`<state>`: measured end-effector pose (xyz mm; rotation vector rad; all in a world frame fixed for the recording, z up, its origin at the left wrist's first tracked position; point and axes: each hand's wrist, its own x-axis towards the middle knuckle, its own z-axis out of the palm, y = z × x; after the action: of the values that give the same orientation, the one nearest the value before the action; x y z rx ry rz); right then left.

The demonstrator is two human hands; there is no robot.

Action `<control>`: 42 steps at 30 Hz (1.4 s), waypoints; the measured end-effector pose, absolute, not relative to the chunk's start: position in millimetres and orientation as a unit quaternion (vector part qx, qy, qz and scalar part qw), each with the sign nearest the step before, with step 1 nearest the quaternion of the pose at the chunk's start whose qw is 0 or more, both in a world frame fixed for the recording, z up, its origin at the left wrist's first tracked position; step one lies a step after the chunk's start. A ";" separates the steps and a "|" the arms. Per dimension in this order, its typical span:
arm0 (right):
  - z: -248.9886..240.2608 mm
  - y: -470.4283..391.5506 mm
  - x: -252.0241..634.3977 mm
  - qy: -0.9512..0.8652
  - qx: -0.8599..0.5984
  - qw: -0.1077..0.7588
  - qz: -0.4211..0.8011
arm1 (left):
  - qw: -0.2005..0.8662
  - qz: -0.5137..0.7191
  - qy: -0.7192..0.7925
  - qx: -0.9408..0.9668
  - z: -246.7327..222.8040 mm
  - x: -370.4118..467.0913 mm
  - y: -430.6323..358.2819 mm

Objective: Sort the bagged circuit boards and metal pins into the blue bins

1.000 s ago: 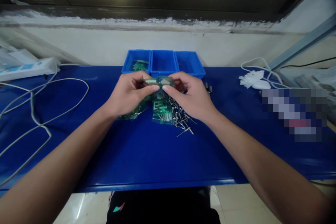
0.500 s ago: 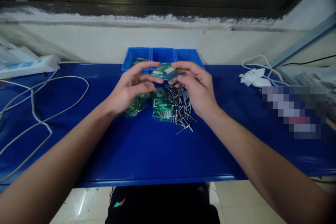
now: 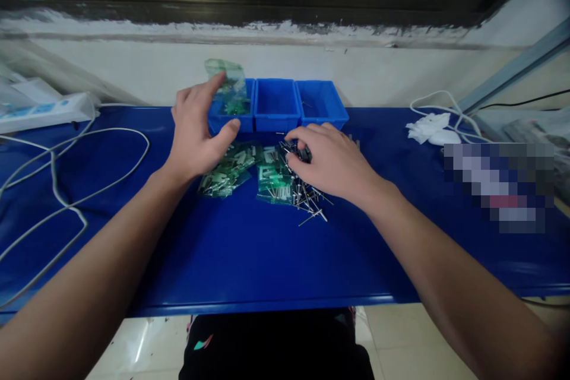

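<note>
My left hand (image 3: 193,130) is open at the front of the left blue bin (image 3: 243,122), thumb and fingers wide apart. A green clear packet (image 3: 225,74) is up beside its fingertips, over that bin, which has more green packets inside. My right hand (image 3: 338,160) is over a pile of metal rivets (image 3: 307,193), its thumb and index finger apart; part of the pile is hidden under it. Small green packets with pale parts lie in two heaps, one (image 3: 225,178) below my left hand and one (image 3: 272,178) against the rivets.
The middle bin (image 3: 276,98) and right bin (image 3: 321,101) stand beside the left one along the wall. White cables (image 3: 56,172) and a power strip (image 3: 48,111) lie at the left of the blue table (image 3: 267,261). Crumpled white tissue (image 3: 428,129) is on the right.
My hands have separated. The packet that was between them is now over the left bin by my left hand, which has opened; my right hand has come down to the rivets.
</note>
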<state>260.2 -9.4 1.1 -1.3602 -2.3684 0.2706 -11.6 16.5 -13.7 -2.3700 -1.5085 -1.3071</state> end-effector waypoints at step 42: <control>-8.5 -11.5 245.7 -0.814 -0.516 0.256 0.073 | 0.058 -0.399 -0.440 -0.802 -13.0 14.2 1.1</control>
<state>245.7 -11.5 -8.5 -1.3998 -2.2110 0.1980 14.2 1.1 -13.0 -2.4310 -1.3352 -1.2103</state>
